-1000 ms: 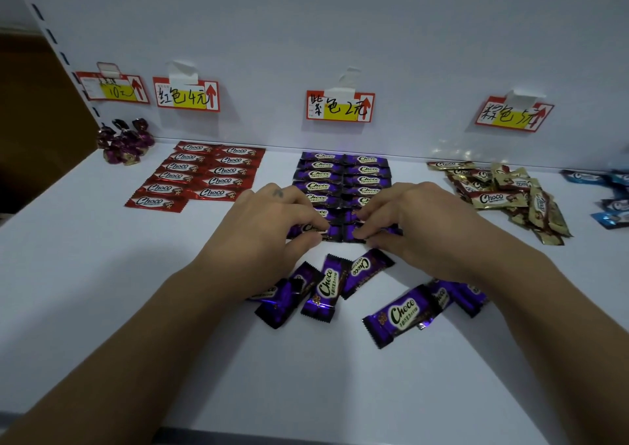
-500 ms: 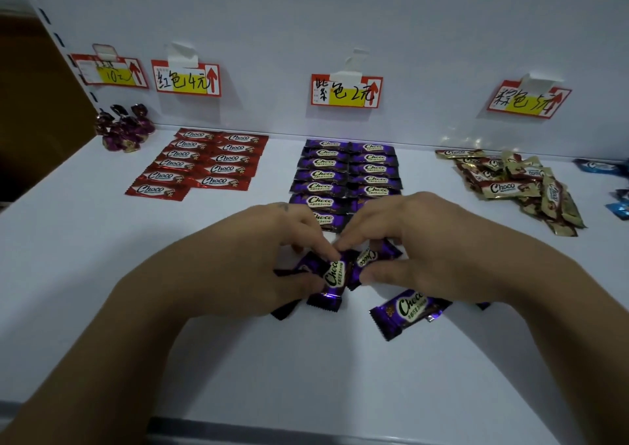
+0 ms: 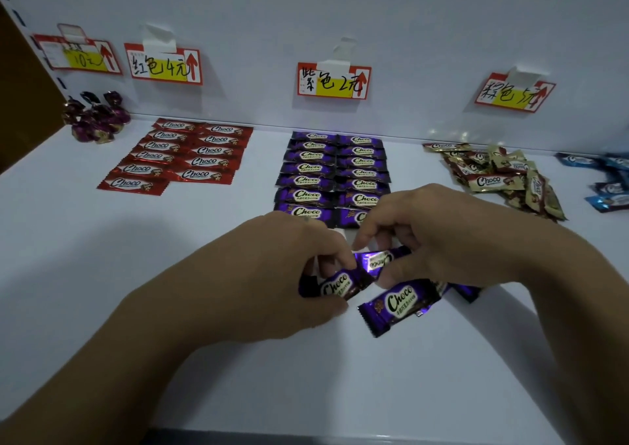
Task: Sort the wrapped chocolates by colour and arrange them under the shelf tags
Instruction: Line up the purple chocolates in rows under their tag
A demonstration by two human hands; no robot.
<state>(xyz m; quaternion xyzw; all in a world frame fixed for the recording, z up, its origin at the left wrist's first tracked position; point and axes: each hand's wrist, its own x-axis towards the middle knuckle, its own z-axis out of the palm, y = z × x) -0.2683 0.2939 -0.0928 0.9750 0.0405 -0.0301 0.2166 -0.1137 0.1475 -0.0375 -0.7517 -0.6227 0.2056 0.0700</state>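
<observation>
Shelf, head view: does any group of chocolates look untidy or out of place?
The gold-wrapped chocolates under the right tag lie in a jumbled heap, crossing at odd angles, whereas the red rows and purple rows are neat double columns. The blue ones at the edge are loose.

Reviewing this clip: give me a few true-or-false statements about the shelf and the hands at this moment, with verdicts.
1. The left hand pinches a purple chocolate; the right hand pinches a second purple chocolate. True.
2. The red chocolates lie in a loose heap. False: they lie in two neat columns.
3. The gold-wrapped chocolates form a jumbled pile. True.
4. The purple rows sit under the leftmost tag. False: they sit under the third tag from the left.
5. A loose purple chocolate lies on the shelf near the hands. True.
</observation>
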